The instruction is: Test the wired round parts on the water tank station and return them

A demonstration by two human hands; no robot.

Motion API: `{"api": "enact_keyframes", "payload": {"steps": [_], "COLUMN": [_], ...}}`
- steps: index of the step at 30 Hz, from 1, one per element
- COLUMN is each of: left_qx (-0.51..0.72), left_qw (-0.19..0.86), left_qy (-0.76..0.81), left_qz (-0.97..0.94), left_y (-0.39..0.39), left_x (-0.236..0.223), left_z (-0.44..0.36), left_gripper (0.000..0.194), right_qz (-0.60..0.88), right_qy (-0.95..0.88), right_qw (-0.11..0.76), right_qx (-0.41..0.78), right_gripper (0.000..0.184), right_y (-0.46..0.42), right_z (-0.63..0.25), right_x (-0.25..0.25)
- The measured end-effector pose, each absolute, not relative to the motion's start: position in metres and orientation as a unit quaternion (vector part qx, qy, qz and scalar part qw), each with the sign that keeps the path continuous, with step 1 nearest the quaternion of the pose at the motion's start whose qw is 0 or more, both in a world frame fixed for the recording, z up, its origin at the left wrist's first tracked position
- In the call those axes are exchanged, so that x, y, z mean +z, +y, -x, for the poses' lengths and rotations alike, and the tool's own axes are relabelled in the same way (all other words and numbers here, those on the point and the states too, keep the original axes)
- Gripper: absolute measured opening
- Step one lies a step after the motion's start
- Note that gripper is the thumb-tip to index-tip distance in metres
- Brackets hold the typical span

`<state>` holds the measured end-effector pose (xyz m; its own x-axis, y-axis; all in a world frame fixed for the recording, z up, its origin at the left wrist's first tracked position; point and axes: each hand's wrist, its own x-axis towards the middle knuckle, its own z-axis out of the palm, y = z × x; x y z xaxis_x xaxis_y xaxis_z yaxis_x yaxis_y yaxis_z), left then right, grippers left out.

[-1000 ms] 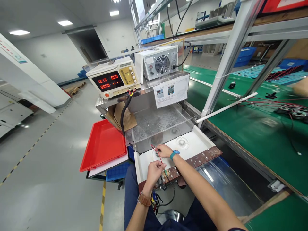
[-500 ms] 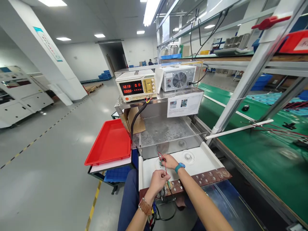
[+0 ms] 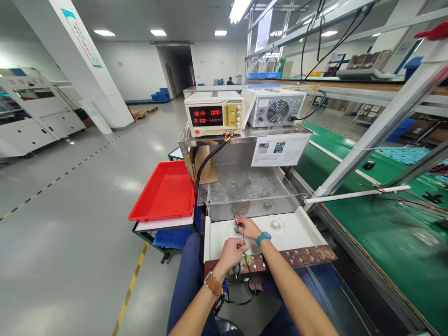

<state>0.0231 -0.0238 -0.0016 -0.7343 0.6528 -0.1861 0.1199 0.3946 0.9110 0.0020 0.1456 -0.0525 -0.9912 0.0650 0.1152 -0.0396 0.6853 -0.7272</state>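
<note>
My left hand (image 3: 232, 253) pinches a thin red wire (image 3: 243, 230) over the front edge of a white tray. The wire loops up and over to a small green circuit board (image 3: 236, 228), which my right hand (image 3: 249, 228) grips at its edge; fingers partly cover the board. Just below my left fingertips, a green-sleeved clip (image 3: 247, 259) on a black cable rests at a brown strip (image 3: 294, 256) dotted with metal studs. Both hands are above the white tray (image 3: 219, 237), close together.
A power supply (image 3: 214, 114) with red digits stands on a metal shelf, beside a white fan-fronted unit (image 3: 278, 108). At left, a red plastic tray (image 3: 164, 190) rests on a small table. A green conveyor (image 3: 381, 224) and slanted white post (image 3: 378, 126) border the right.
The camera view has shifted, so the bench equipment appears further right. Both hands keep their hold on the wire and board. Some digits on the power supply display read differently.
</note>
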Motion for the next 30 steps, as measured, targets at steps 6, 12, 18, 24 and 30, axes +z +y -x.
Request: {"api": "enact_keyframes", "payload": {"steps": [6, 12, 18, 24, 30], "left_qx": [0.493, 0.495, 0.49, 0.497, 0.516], "left_qw": [0.272, 0.277, 0.28, 0.299, 0.373], "left_qy": [0.793, 0.789, 0.791, 0.78, 0.736], "left_qz": [-0.231, -0.235, -0.237, -0.234, -0.229], "left_y": [-0.023, -0.023, -0.023, -0.024, -0.026], "left_x": [-0.002, -0.008, -0.01, -0.002, 0.004], "left_z": [-0.023, -0.022, -0.021, -0.023, -0.016], "left_gripper": [0.02, 0.022, 0.024, 0.024, 0.031], "right_qz": [0.024, 0.032, 0.03, 0.021, 0.017], "right_qy": [-0.91, -0.904, -0.905, -0.91, -0.912], "right_qw": [0.058, 0.057, 0.057, 0.058, 0.062], "right_qx": [0.409, 0.423, 0.421, 0.41, 0.406], "right_gripper": [0.025, 0.028, 0.025, 0.025, 0.026], "right_y": [0.146, 0.149, 0.15, 0.15, 0.152], "right_z": [-0.004, -0.003, -0.002, -0.002, -0.002], "right_x": [-0.053, -0.059, -0.061, -0.06, -0.064]}}
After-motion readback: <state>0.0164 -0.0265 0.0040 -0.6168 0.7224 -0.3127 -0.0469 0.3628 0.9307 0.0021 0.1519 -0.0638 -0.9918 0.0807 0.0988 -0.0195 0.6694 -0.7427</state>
